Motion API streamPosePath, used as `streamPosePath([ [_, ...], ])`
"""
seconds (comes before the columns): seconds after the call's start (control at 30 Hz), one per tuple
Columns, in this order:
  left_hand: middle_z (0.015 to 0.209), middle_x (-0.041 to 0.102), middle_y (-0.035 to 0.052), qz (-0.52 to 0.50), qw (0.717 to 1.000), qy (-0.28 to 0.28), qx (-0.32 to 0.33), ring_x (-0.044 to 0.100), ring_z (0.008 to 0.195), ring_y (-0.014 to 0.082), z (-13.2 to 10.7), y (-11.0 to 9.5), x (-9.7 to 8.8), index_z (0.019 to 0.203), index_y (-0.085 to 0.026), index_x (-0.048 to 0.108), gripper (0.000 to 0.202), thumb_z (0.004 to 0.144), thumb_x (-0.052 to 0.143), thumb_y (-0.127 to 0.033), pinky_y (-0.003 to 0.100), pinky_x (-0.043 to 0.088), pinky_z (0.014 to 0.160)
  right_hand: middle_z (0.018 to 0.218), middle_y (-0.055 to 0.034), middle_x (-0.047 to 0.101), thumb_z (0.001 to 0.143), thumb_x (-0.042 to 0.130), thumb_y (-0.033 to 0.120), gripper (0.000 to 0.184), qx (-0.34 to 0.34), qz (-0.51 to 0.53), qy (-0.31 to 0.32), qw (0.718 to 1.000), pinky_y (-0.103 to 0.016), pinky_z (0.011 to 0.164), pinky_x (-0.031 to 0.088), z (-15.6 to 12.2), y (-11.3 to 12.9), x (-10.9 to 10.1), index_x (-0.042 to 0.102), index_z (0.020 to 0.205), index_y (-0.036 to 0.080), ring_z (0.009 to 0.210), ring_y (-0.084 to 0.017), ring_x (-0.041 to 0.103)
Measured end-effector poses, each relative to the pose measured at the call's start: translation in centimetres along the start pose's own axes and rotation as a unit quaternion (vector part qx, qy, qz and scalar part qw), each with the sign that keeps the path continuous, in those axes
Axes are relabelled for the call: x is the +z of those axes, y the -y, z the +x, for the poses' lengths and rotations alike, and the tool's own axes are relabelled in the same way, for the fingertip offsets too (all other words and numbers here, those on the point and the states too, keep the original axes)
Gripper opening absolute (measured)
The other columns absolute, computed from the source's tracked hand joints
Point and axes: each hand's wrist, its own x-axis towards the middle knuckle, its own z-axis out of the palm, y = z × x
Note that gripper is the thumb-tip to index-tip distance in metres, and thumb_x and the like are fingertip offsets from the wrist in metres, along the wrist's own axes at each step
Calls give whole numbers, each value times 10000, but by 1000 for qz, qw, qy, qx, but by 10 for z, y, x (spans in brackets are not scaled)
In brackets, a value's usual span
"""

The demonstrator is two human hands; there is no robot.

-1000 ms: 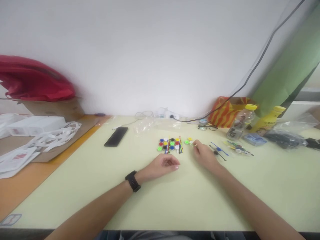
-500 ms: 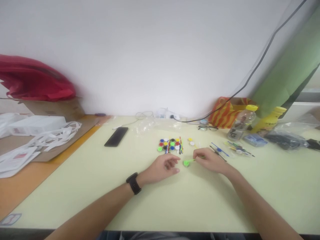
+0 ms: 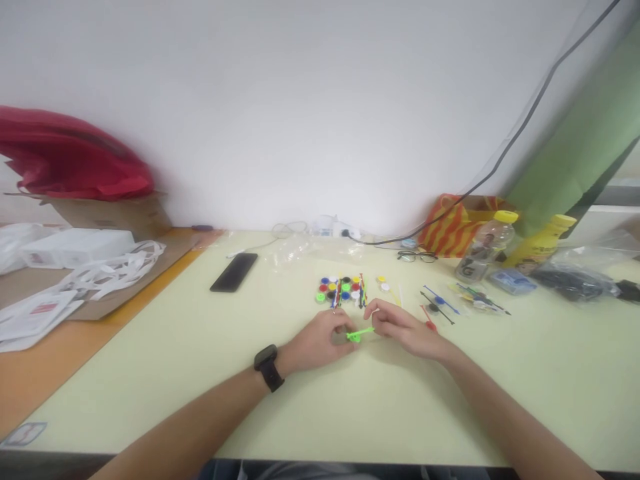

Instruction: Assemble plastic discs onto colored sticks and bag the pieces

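Note:
My left hand (image 3: 320, 340), with a black watch (image 3: 269, 367) on its wrist, has its thumb and fingers closed around a small green round piece (image 3: 354, 338). Across the top of that piece lies a thin green arrow (image 3: 364, 332), its right end close to my right hand's fingers. My right hand (image 3: 400, 327) is just to the right, index finger stretched out and the others bent; nothing shows in its grasp. Just beyond the hands sit several coloured round pieces (image 3: 332, 288) in rows, with thin coloured arrows (image 3: 363, 291) laid among them.
Right of the hands lie a blue arrow (image 3: 440, 299), a red one (image 3: 429, 316) and a bagged bunch of pieces (image 3: 477, 297). Farther back are glasses (image 3: 417, 256), a clear bottle (image 3: 484, 248) and a yellow bottle (image 3: 543, 243). A phone (image 3: 234, 272) lies left.
My left hand has closed on the green round piece, which now sits slightly left and nearer. My right hand has moved left and no longer pinches the arrow, uncovering the red arrow.

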Motion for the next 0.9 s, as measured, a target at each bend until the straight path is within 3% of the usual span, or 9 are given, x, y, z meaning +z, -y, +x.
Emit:
streamPosePath([
  [0.1, 930, 678, 20, -5, 1000, 4, 2, 588, 794, 171, 0, -3, -1, 1055, -225, 696, 200, 876, 721, -309, 277, 454, 694, 793, 35, 523, 982, 500, 260, 112, -11, 12, 30, 999, -253, 656, 327, 3, -2, 13, 523, 1089, 235, 697, -144, 422],
  [0.23, 873, 654, -1, -10, 1000, -3, -7, 574, 769, 161, -1, -5, -1, 971, -214, 648, 148, 869, 723, -291, 262, 433, 668, 806, 38, 553, 1001, 505, 268, 85, -34, 22, 26, 999, -249, 662, 331, 8, -7, 25, 497, 1077, 233, 703, -140, 444],
  [0.53, 888, 710, -9, 9, 1000, 13, 24, 652, 803, 165, 0, -8, -4, 917, -209, 632, 67, 886, 691, -207, 265, 454, 723, 747, 54, 549, 955, 524, 185, 117, -27, 22, 30, 999, -237, 620, 335, 10, -13, 26, 502, 1062, 225, 654, -127, 454],
  [0.7, 918, 722, 26, 102, 993, 13, 58, 659, 845, 206, -1, -7, -7, 925, -227, 661, 29, 927, 649, -253, 305, 467, 755, 784, 26, 569, 933, 564, 196, 82, -39, 10, -4, 999, -244, 633, 367, 13, -13, 26, 541, 1011, 208, 687, -133, 499],
  [0.9, 921, 696, 74, 234, 962, 33, 134, 648, 881, 248, -3, -15, -3, 917, -223, 645, 79, 952, 587, -262, 365, 465, 794, 838, -1, 593, 889, 556, 150, 119, -54, -13, -12, 998, -249, 641, 414, 13, -12, 27, 560, 996, 201, 718, -143, 529],
])
